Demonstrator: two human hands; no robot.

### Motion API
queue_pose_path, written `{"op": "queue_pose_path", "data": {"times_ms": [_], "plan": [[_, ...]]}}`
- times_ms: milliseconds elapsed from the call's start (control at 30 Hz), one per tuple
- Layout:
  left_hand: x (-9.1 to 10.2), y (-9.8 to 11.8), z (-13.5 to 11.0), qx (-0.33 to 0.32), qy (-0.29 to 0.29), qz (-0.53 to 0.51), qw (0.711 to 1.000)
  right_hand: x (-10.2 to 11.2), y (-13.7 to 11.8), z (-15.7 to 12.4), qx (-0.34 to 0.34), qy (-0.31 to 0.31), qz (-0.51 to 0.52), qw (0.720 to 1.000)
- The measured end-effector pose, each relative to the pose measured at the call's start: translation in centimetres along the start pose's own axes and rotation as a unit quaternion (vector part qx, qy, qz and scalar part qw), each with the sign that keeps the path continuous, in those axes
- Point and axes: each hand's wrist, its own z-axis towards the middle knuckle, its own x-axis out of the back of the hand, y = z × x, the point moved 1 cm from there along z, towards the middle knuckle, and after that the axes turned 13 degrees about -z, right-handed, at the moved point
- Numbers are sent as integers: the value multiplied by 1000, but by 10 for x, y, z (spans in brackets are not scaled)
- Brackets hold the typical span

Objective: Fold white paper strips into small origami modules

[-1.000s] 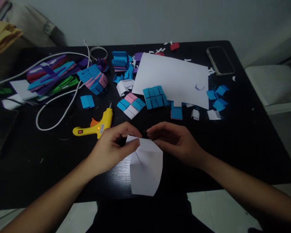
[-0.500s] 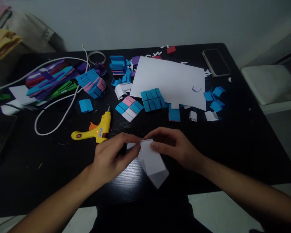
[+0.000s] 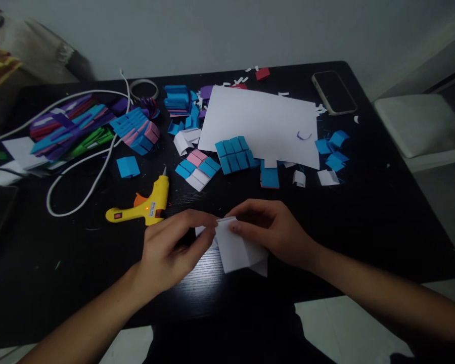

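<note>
A folded piece of white paper point(image 3: 233, 248) is held between my two hands above the front part of the table. My left hand point(image 3: 176, 247) pinches its upper left corner between thumb and forefinger. On the right side, my right hand point(image 3: 275, 230) grips the top edge, thumb in front and fingers behind. Left of my left hand lies a yellow glue gun point(image 3: 155, 205), its small orange light lit and its nozzle pointing away. Beyond my hands sit a pink, blue and white woven paper square point(image 3: 197, 169) and a block of folded blue paper point(image 3: 234, 154).
A large white sheet point(image 3: 261, 121) lies at the back of the black table point(image 3: 382, 232). A phone point(image 3: 333, 92) rests at the far right. A white cable point(image 3: 94, 189) loops around coloured paper strips point(image 3: 72, 124) at left. Blue paper pieces point(image 3: 333, 146) lie scattered.
The lower part of the white paper has swung, and its front panel now faces me more squarely. Both hands keep their pinch. The whole view has shifted slightly.
</note>
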Motion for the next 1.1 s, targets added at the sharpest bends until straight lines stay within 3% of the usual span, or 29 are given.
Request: {"op": "queue_pose_path", "data": {"times_ms": [333,500,967,1100], "plan": [[0,-5,0,-63,6,-12,998,0,-1,0,1,23,-14,1000],[0,-5,-1,-73,18,-17,997,1,-4,-1,-14,1,9,1000],[-2,-5,-1,-60,-1,-17,998,-2,1,-2,43,41,-32,998],[-4,-3,0,-28,10,-4,1000,-1,1,-3,41,45,-36,998]]}}
